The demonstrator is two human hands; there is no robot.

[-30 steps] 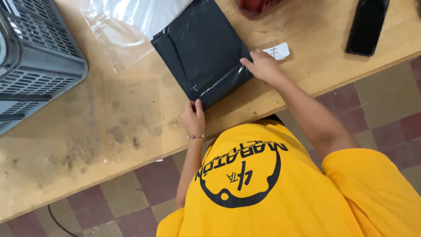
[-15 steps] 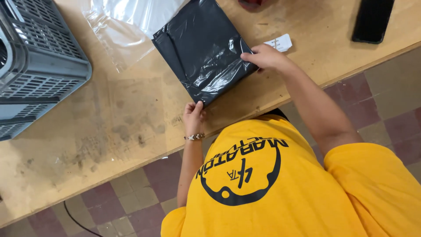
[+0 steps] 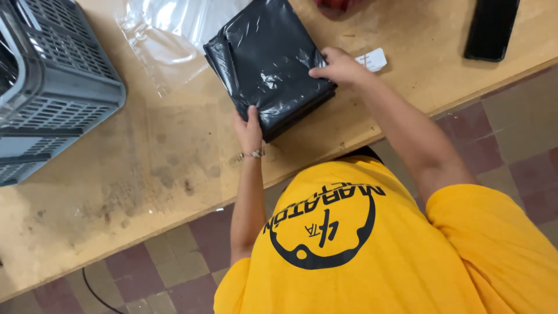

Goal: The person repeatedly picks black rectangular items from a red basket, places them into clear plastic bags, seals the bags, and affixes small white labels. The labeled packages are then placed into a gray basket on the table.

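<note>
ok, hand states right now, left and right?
Left hand: gripping the near edge of the black plastic package, thumb on top.
Right hand: pressed on the package's right corner, fingers curled over it.

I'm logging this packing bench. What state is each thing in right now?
black package: folded flat, glossy wrap, held at two edges
left hand: gripping the package's near corner
right hand: pressing its right edge
clear bag: lying flat
grey crate: upright
dark phone: screen off

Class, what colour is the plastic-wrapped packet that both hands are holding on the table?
Black and glossy: the packet, seen best in the head view.
</note>
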